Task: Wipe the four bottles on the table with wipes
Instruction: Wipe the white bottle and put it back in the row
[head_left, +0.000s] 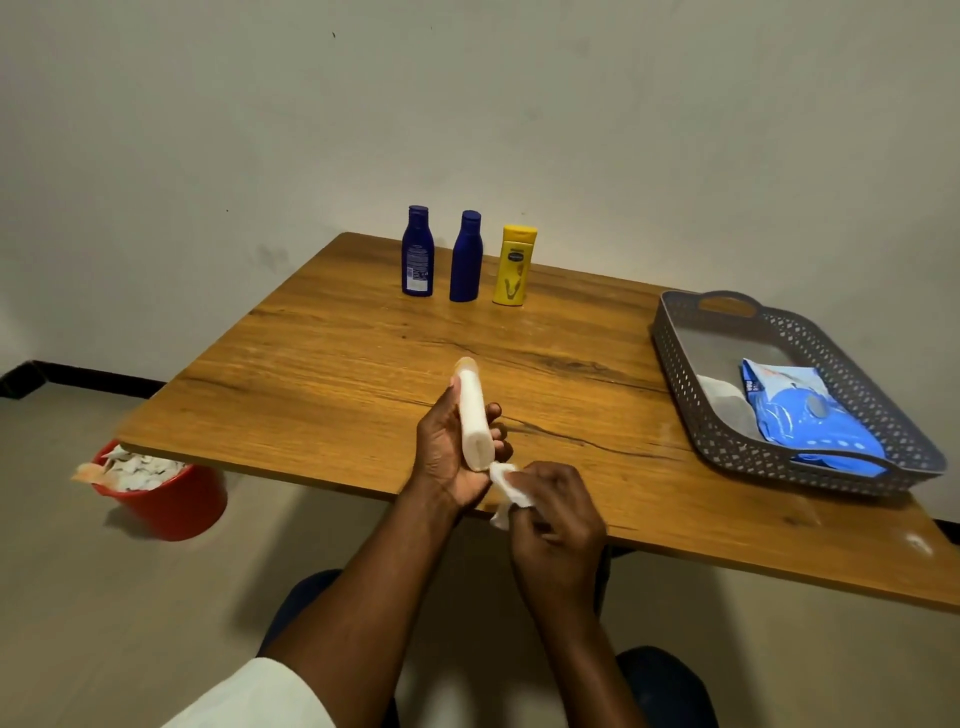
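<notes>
- Head view: white bottle (474, 415) held above the near edge of the desk (332, 364), lying along the left hand (451, 451), cap end pointing away from the person.
- Left hand fingers curled round the bottle, palm up.
- Right hand (555, 512) pinches a crumpled white wipe (506, 486), pressed to the bottle's base end.
- Far side of desk: two dark blue bottles (417, 251) (466, 256) and a yellow bottle (514, 265), upright in a row, close together, not touching.
- Right side of desk: grey perforated basket (737, 447) with handles; inside, a blue wipes pack (800, 410) beside a white sheet.
- Floor, left of desk: red bucket (171, 506) full of used white wipes.
- Light sleeve on left arm; dark trousers below.
</notes>
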